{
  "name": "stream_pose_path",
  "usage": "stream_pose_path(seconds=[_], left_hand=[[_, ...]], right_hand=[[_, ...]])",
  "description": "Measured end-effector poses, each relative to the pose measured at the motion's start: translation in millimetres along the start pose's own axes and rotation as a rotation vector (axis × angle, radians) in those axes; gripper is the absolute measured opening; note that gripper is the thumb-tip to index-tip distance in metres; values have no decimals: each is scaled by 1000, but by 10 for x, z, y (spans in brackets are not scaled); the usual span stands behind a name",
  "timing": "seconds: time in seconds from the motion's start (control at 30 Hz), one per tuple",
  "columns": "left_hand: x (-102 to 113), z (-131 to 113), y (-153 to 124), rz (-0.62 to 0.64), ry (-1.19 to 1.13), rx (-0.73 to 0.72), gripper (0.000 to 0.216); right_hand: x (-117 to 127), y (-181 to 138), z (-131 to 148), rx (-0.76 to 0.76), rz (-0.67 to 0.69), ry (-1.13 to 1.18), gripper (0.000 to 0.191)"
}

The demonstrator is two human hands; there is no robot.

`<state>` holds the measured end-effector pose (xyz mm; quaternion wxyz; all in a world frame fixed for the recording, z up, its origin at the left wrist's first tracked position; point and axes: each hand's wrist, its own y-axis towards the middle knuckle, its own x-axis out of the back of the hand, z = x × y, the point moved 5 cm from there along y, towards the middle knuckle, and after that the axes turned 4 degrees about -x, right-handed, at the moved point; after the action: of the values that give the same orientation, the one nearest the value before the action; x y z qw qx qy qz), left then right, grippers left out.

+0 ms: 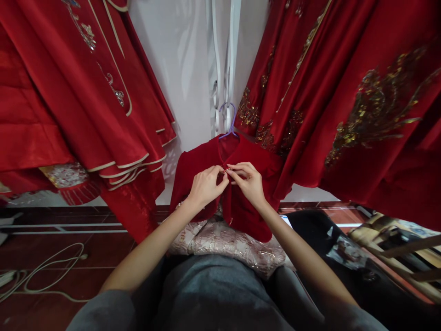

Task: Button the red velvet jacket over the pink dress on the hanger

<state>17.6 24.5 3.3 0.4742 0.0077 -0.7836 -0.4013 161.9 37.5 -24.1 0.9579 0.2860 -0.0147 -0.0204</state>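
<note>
A short dark-red jacket (193, 158) hangs upright in front of me on a purple hanger (231, 132). Just below its collar, at the front opening, my left hand (208, 184) pinches one edge with thumb and forefinger. From the other side my right hand (248, 181) pinches the facing edge, and the fingertips of both hands nearly touch. Between them shows a small shiny button (226, 171); its exact shape is mostly covered by the fingers. Pink brocade fabric (237, 246) with a metallic sheen lies below the jacket, across my lap.
Red garments with pale piping (86, 92) hang at the left, and red gowns with gold embroidery (344, 92) at the right. A white cable (65, 262) lies coiled on the tiled floor. A clear plastic bag (347, 252) rests on a black surface at the right.
</note>
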Motion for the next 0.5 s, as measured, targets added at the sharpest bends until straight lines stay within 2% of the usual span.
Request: stream_pose_path(seconds=[0.3, 0.5], left_hand=[[-49, 55, 49, -60, -130, 54, 12], [-18, 35, 82, -21, -130, 15, 12]], right_hand=[[39, -7, -61, -56, -35, 56, 34], [36, -5, -43, -34, -44, 12, 34]])
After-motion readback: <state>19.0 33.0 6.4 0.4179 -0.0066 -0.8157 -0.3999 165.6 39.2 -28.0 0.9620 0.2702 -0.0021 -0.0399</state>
